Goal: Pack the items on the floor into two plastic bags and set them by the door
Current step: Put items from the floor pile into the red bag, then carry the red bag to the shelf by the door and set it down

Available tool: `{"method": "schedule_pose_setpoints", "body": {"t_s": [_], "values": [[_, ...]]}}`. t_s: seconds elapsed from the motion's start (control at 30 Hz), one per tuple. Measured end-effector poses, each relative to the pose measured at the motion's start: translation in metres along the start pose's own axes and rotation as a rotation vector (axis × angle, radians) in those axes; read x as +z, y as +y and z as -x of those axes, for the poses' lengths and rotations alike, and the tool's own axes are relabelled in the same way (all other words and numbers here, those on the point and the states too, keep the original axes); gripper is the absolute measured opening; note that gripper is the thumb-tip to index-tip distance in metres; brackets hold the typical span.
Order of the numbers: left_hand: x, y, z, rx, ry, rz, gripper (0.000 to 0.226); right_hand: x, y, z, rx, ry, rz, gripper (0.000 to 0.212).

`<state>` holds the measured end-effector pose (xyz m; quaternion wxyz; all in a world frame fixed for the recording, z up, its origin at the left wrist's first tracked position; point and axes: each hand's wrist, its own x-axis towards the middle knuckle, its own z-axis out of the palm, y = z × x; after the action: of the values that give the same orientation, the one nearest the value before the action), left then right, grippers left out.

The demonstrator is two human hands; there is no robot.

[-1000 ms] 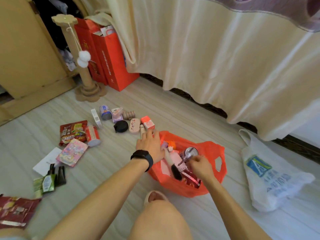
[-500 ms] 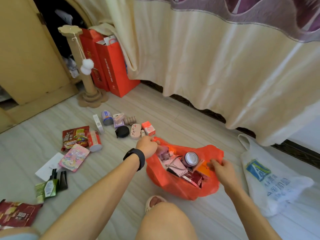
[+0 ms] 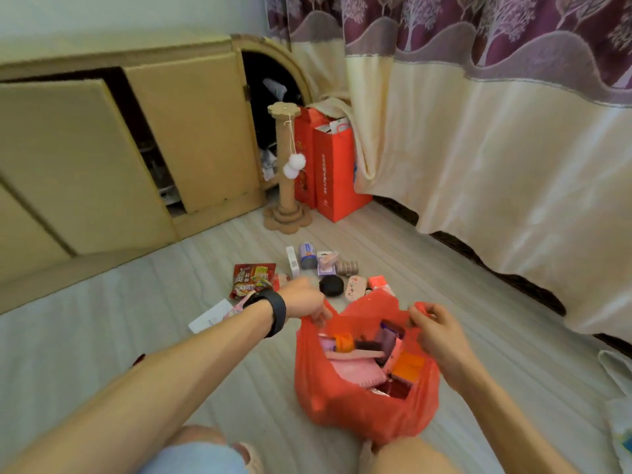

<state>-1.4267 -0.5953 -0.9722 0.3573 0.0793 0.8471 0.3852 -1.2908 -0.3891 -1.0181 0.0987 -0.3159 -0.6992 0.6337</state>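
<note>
Floor [image 3: 444, 268] still holds loose items [image 3: 331, 285], yet left hand [image 3: 304, 299] and right hand [image 3: 441, 331] now each pinch a handle of the upraised red bag [image 3: 342, 405].

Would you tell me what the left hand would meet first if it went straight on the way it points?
Likely the black round case on the floor, just beyond the left hand gripping the red bag; depth is unclear, so it might pass over it.

Open: bare floor [image 3: 102, 319] left of red plastic bag [image 3: 335, 408]. Blocked beyond bag: small items [image 3: 331, 285] clustered, possibly touching. Right: curtain [image 3: 513, 183] hem near floor.
</note>
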Motion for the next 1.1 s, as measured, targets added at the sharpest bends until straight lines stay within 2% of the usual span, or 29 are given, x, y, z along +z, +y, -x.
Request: {"method": "schedule_pose_setpoints", "body": {"t_s": [0.1, 0.17, 0.27, 0.33, 0.5, 0.63, 0.73, 0.9, 0.97, 1.1], "values": [[-0.033, -0.027, 0.001, -0.078, 0.061, 0.322, 0.022, 0.029, -0.003, -0.005, 0.051, -0.122, -0.027, 0.018], [-0.049, -0.046, -0.003, -0.103, 0.042, 0.475, 0.011, 0.048, -0.001, -0.010, 0.110, -0.179, -0.093, 0.019], [-0.059, -0.075, -0.022, -0.117, 0.000, 0.502, 0.020, 0.079, 0.006, -0.020, 0.181, -0.250, -0.201, 0.019], [-0.056, -0.091, -0.041, -0.110, -0.047, 0.605, 0.024, 0.100, 0.013, -0.031, 0.236, -0.291, -0.267, 0.021], [-0.040, -0.137, -0.111, -0.179, -0.211, 0.820, 0.030, 0.148, 0.050, -0.072, 0.328, -0.384, -0.263, 0.025], [-0.036, -0.164, -0.158, -0.262, -0.403, 0.838, 0.028, 0.174, 0.078, -0.103, 0.409, -0.399, -0.220, 0.026], [-0.045, -0.159, -0.156, -0.400, -0.444, 0.929, 0.024, 0.178, 0.072, -0.106, 0.505, -0.381, -0.160, 0.024], [-0.076, -0.115, -0.105, -0.556, -0.386, 1.014, 0.020, 0.166, 0.006, -0.079, 0.712, -0.457, -0.076, 0.016], [-0.092, -0.087, -0.081, -0.599, -0.332, 0.984, 0.020, 0.158, -0.032, -0.069, 0.767, -0.420, -0.013, 0.023], [-0.111, -0.040, -0.021, -0.669, -0.146, 0.686, 0.027, 0.137, -0.111, -0.042, 0.833, -0.394, 0.102, 0.032]]}}
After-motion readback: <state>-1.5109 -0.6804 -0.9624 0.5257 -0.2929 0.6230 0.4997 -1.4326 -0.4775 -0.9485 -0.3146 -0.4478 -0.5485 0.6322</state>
